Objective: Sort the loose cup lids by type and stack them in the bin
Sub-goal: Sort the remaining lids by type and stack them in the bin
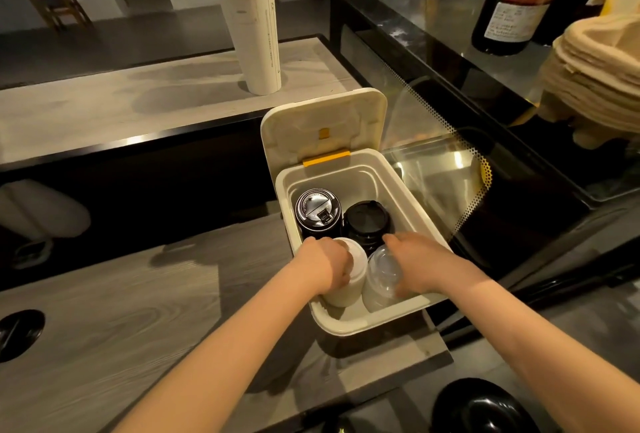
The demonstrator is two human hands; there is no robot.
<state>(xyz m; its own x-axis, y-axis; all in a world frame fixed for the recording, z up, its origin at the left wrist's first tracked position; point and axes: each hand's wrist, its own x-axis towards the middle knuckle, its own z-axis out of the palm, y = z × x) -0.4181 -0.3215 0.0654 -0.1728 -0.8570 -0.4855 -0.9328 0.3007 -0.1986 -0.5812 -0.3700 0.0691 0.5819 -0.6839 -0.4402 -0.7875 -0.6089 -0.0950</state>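
Left hand (pixel 327 266): I see it curled round the white lid stack (pixel 350 275) | Right hand (pixel 415 264): gripping the clear lid stack (pixel 381 277) just beside | Both stacks: upright in the bin (pixel 363 326), near end | Far end: two black lid stacks (pixel 317 213) | Bin flap (pixel 322 121): raised | Bin: on the grey surface (pixel 104 328)

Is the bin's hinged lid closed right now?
No, the hinged lid stands raised behind the open bin.
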